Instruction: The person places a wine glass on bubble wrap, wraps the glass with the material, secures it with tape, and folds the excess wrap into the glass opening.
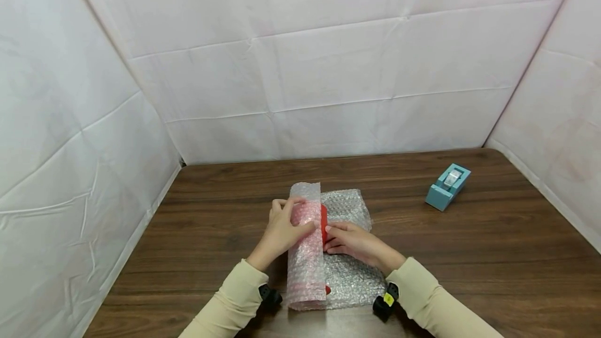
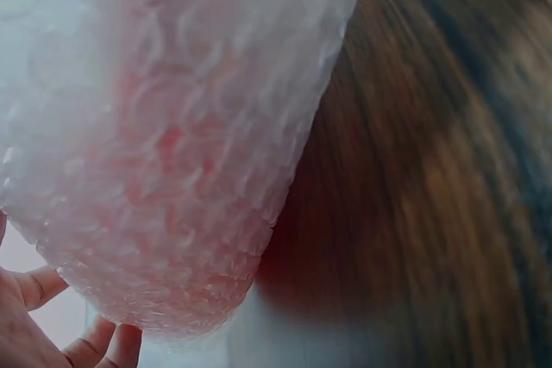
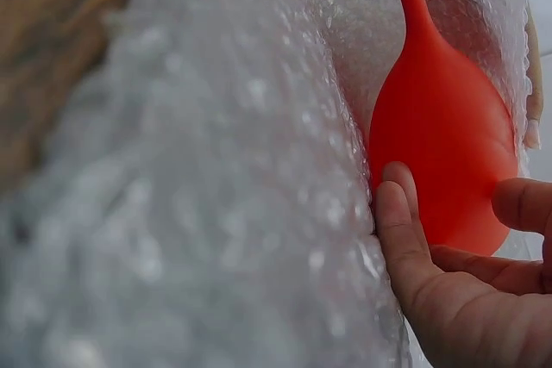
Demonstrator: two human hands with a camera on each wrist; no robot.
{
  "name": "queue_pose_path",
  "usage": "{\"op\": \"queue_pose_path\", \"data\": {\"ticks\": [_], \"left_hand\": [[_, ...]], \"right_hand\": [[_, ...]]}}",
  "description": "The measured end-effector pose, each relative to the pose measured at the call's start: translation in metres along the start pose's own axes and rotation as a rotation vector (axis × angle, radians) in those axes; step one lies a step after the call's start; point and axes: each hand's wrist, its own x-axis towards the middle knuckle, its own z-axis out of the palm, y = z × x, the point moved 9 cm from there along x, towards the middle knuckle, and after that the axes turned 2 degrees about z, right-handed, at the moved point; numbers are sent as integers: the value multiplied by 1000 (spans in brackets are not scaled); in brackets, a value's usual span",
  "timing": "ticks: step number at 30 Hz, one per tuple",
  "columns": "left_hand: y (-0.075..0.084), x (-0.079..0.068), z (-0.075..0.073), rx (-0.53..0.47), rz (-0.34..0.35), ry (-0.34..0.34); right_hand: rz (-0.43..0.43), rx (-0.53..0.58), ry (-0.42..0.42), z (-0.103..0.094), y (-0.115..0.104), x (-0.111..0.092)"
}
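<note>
A red spoon (image 3: 444, 144) with a broad rounded bowl and thin handle lies within clear bubble wrap (image 1: 349, 283). In the head view most of it is hidden under the folded-over left side, where red shows through. My right hand (image 1: 354, 244) holds the bowl, with the thumb at one edge and fingers at the other in the right wrist view. My left hand (image 1: 283, 226) grips the folded layer of bubble wrap (image 2: 198, 161), thumb on top and fingers toward its far left part. The handle's tip peeks out near the front edge of the wrap.
A light-blue tape dispenser (image 1: 448, 186) with a roll of clear tape stands at the right rear of the dark wooden table (image 1: 211, 213). White fabric walls (image 1: 328, 67) enclose the table at the back and both sides.
</note>
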Motion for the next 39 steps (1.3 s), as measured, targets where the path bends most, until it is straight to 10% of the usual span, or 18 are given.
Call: {"op": "queue_pose_path", "data": {"ticks": [39], "left_hand": [[16,1,10,71,91,48]], "right_hand": [[14,-103,89,-9,-5,-6]]}}
